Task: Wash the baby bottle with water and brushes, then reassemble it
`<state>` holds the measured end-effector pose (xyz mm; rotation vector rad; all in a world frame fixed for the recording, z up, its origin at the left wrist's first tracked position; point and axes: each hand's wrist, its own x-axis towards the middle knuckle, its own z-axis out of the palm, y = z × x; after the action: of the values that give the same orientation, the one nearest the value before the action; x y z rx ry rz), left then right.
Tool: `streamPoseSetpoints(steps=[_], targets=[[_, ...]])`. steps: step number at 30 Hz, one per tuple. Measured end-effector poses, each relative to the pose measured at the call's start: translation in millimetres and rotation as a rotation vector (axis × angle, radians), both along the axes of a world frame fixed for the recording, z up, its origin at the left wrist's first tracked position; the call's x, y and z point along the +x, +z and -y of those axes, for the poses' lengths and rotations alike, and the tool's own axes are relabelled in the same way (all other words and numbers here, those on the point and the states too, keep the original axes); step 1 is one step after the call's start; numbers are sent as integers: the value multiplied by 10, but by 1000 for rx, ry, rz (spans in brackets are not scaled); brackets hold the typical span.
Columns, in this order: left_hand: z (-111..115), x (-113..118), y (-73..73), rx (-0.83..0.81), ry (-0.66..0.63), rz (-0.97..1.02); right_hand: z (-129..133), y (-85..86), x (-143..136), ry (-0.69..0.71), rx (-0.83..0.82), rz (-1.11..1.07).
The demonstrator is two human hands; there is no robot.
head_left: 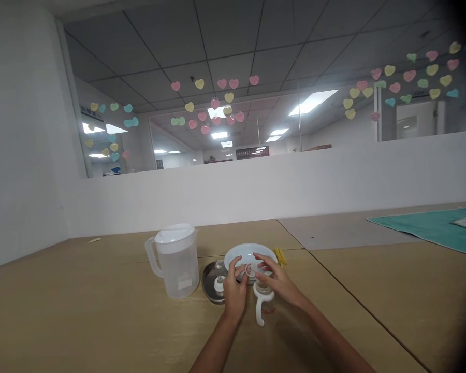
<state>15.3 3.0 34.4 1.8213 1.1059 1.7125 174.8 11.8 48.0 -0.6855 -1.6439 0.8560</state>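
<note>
My left hand (235,292) and my right hand (282,284) are close together over the near edge of a white basin (250,248). Between their fingertips is a small pale ring (249,270), pinched from both sides; its exact kind is too small to make out. Just below my right hand stands a clear bottle with a white collar and curved handle (260,305), which looks like a baby bottle. Left of my left hand, a steel bowl (208,282) holds a white piece with a clear tip (219,283), partly covered by that hand.
A translucent plastic pitcher (178,264) with a white lid stands left of the steel bowl. Something yellow (280,256) lies behind the basin's right side. A teal cloth (431,228) covers the far right of the table, against a low white wall (217,199) under a window.
</note>
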Motion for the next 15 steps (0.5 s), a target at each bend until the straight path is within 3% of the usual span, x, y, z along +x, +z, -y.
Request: streamPoseSetpoints(steps=[4, 8, 15], targets=[[17, 9, 11, 21, 7, -19, -77, -79, -60, 32, -55, -56], [32, 43, 6, 31, -23, -80, -71, -55, -70, -70, -19, -96], [8, 32, -21, 29, 5, -83, -14, 29, 10, -197, 251, 52]])
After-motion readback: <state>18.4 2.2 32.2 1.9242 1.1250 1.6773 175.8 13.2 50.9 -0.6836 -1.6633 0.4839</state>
